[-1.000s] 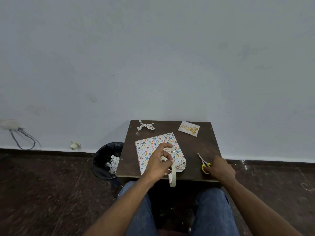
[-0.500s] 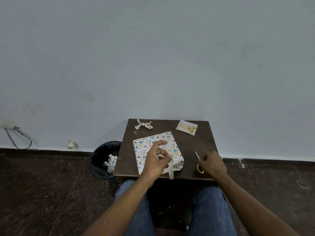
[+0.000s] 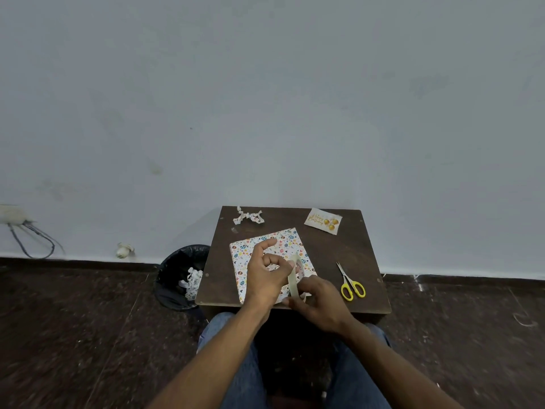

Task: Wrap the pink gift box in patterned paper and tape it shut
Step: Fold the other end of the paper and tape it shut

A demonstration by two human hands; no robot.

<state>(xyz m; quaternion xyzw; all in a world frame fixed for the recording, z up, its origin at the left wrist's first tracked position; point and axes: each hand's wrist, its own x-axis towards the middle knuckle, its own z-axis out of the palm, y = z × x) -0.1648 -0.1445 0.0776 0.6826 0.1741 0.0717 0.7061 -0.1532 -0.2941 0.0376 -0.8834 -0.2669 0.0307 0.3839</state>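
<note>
The box (image 3: 267, 261) lies on the desk (image 3: 330, 255) fully papered; my left hand (image 3: 265, 278) pinches the tape roll (image 3: 295, 273) above it, my right hand (image 3: 317, 302) pinches its loose end; scissors (image 3: 351, 283) idle; taping remains, I judge.

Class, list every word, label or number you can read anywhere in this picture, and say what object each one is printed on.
"Happy Birthday" in gold script, just legible, on the small card at the far right of the table.
Wrapped box: coloured shapes only, no words.
Tape roll, yellow-handled scissors and bin: no readable marking.
</note>
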